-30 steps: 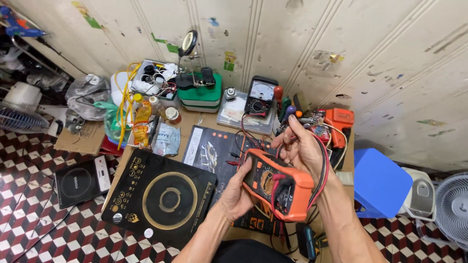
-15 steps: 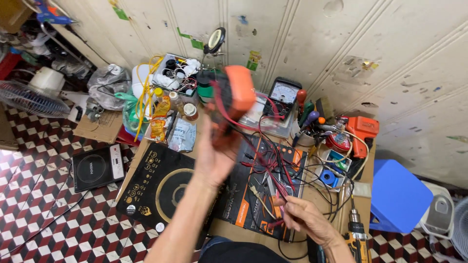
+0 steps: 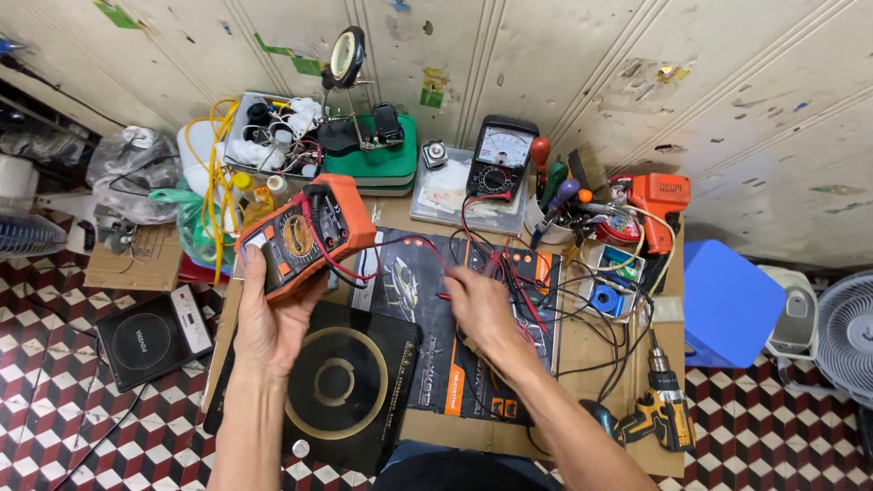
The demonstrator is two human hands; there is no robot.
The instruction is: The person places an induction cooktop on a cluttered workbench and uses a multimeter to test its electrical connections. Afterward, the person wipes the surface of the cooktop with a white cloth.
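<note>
L hand: left hand (image 3: 273,323) lifts an orange-and-black handheld digital multimeter (image 3: 305,235) off the table, fingers wrapped round its near end, dial and screen facing up and tilted toward the wearer, prob. so it can be read.
R hand: right hand (image 3: 477,305) lies palm-down on the red and black test leads (image 3: 509,273) mid-table, fingers curled over them; can't tell if it's pinching a probe.
Leads: red wire runs from meter to the tangle, so the meter is held within lead reach.
Under hands: black induction cooktop with ring marking (image 3: 336,386) near-left, black-and-orange work mat (image 3: 436,364) beside it.
Far side: black analogue meter w/ white dial (image 3: 502,156) propped on a clear box against the wall.
Right: orange heat gun (image 3: 659,205); yellow-black cordless drill (image 3: 659,409) at near-right edge, out of the way.
</note>
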